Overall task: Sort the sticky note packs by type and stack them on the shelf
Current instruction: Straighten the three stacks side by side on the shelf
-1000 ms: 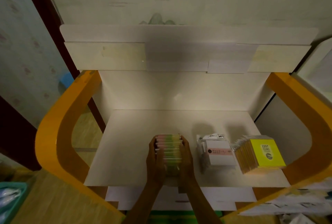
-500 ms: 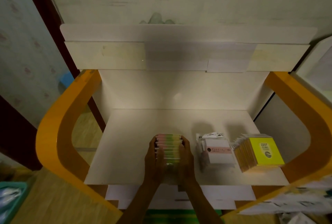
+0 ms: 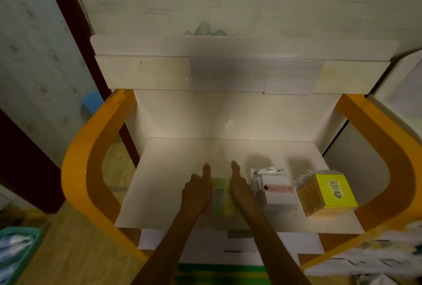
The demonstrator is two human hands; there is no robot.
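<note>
While both hands sit low on the white shelf board (image 3: 173, 170), the green sticky note stack (image 3: 222, 195) lies between them near the front edge. Left hand (image 3: 198, 191) is flat and spread, fingers straight and pointing toward the back, palm side against the stack's left edge. Right hand (image 3: 239, 187) same pose, fingers extended, pressed along the stack's right edge. Neither hand curls round the packs, they just flank them. Just right of the right hand, a stack of white packs with pink label (image 3: 276, 191), clear wrapper tops sticking up at the back. Further right, touching or nearly so, a fanned stack of yellow packs (image 3: 328, 193), top one printed 2207. Orange curved side frames (image 3: 91, 147) either side of the shelf. Teal basket (image 3: 16, 250) at bottom left on the floor
</note>
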